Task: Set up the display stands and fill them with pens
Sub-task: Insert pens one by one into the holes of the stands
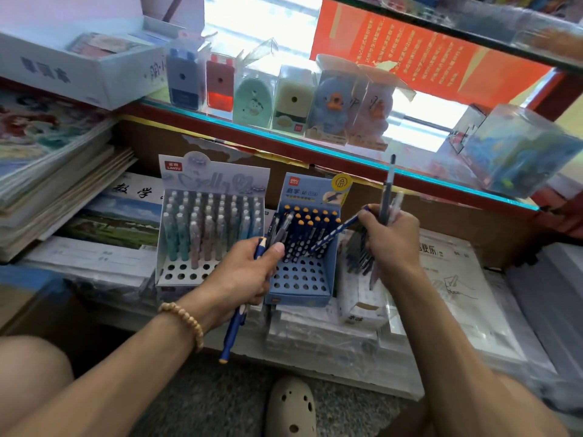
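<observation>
Two cardboard display stands sit side by side on stacked stationery. The pale stand [189, 275] on the left is mostly filled with pastel pens. The blue stand [303, 285] holds dark blue pens in its back rows, and its front holes are bare. My left hand [249, 272] grips a few dark blue pens [232, 332] in front of the blue stand. My right hand [391, 241] holds a bundle of pens [387, 197] upright and pinches one dotted blue pen [334, 231], which slants down into the blue stand.
A glass shelf [315, 152] above carries boxed pencil sharpeners. Notebooks and books are piled at the left [56, 171]. Wrapped paper packs [451, 279] lie right of the stands. A small white box [359, 310] stands beside the blue stand. My shoe [291, 408] is below.
</observation>
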`<state>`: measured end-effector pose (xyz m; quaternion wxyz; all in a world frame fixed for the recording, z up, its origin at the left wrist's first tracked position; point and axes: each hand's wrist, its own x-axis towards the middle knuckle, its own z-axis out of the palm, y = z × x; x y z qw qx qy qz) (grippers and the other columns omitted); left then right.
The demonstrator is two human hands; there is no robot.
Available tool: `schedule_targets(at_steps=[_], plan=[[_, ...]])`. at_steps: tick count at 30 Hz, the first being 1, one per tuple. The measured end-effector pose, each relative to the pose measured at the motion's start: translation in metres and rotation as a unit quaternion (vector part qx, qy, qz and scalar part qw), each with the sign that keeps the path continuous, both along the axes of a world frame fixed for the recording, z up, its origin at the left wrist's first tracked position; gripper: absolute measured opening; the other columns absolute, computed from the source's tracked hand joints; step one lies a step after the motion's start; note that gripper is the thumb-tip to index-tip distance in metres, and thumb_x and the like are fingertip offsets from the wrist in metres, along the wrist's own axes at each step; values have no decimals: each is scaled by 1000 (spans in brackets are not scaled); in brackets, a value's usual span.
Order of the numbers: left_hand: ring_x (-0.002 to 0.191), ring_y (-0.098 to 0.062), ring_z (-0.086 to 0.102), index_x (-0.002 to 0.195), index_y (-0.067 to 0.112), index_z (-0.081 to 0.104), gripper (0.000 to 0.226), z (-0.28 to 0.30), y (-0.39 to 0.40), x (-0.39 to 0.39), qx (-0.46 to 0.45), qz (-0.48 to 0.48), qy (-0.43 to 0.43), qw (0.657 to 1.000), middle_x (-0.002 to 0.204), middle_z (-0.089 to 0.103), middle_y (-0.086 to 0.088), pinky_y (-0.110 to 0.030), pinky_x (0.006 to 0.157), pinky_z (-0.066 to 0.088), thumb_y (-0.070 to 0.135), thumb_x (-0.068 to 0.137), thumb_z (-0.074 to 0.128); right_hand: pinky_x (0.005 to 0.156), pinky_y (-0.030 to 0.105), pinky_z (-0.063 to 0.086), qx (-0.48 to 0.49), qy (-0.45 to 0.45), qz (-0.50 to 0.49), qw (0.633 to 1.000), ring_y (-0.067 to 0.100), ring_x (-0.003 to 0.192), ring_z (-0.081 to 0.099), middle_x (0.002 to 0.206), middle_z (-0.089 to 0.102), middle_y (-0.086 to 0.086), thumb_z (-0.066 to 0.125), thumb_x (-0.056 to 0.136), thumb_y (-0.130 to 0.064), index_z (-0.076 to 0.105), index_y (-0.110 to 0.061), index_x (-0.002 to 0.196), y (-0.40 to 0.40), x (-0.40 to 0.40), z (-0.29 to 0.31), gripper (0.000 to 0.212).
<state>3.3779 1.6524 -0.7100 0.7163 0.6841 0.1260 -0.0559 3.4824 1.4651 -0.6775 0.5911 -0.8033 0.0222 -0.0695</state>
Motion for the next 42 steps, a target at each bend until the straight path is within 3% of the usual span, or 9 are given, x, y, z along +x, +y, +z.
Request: schedule_targets(at_steps=[3, 8, 14, 17, 21, 25, 31, 36, 42], plan=[[44, -9, 29, 111, 3, 52, 26, 2, -3, 0, -9, -7, -7, 1000, 65, 36, 0, -20, 39, 24, 27, 104, 45, 72, 47, 56, -65, -24, 4, 998, 21, 72, 61, 78, 67, 9, 69, 92, -13, 64, -23, 77, 5, 2, -13, 18], [44, -8, 30, 105, 9, 51, 18, 5, -2, -1, -17, -14, -14, 1000, 66, 36, 0, -19, 39, 25, 26, 104, 46, 57, 28, 42, -138, -41, 9, 989, 17, 64, 57, 68, 61, 0, 66, 94, -17, 65, -18, 76, 10, 3, -24, 18], [46, -9, 31, 102, 9, 50, 18, 5, 1, 1, -15, -13, -18, 1000, 67, 36, 0, -20, 40, 26, 27, 103, 46, 54, 26, 39, -172, -63, 44, 982, 13, 57, 49, 63, 55, -1, 67, 93, -19, 64, -5, 77, 18, 4, -26, 21], [46, -9, 30, 98, 10, 49, 18, 6, 0, 1, -15, -16, -15, 1000, 66, 37, 0, -20, 40, 26, 27, 103, 46, 47, 12, 35, -213, -94, 54, 971, 8, 57, 48, 64, 54, -3, 65, 95, -16, 64, -6, 79, 22, 0, -24, 19], [46, -9, 30, 95, 11, 47, 18, 7, 0, 1, -15, -15, -14, 1000, 66, 36, 0, -19, 39, 26, 27, 103, 46, 50, 21, 36, -220, -90, 34, 971, 8, 59, 51, 66, 56, -3, 63, 96, -14, 65, -8, 80, 22, 3, -25, 17], [45, -8, 30, 90, 13, 47, 19, 6, 0, 0, -13, -19, -17, 1000, 66, 36, 0, -19, 39, 26, 27, 104, 46, 55, 29, 44, -221, -86, 24, 971, 19, 66, 58, 70, 60, 3, 63, 96, -16, 65, -4, 81, 19, 7, -29, 19], [45, -8, 32, 87, 15, 48, 21, 7, 2, -1, -15, -23, -17, 999, 65, 37, 1, -18, 39, 27, 27, 103, 46, 53, 27, 39, -227, -82, 20, 970, 11, 62, 54, 67, 57, -2, 62, 96, -15, 63, -7, 79, 20, 8, -28, 19], [45, -8, 31, 86, 15, 47, 21, 8, 2, -2, -17, -24, -17, 999, 65, 37, 0, -18, 39, 26, 27, 103, 47, 49, 17, 32, -259, -69, 44, 962, 5, 58, 47, 66, 51, -5, 62, 96, -15, 54, -14, 72, 22, 5, -27, 25], [45, -9, 30, 84, 15, 44, 23, 10, 1, -3, -13, -25, -19, 999, 63, 36, 1, -20, 40, 25, 26, 103, 47, 46, 11, 38, -276, -85, 100, 952, 7, 59, 50, 68, 55, -4, 62, 96, -16, 57, -12, 81, 33, 2, -27, 16]])
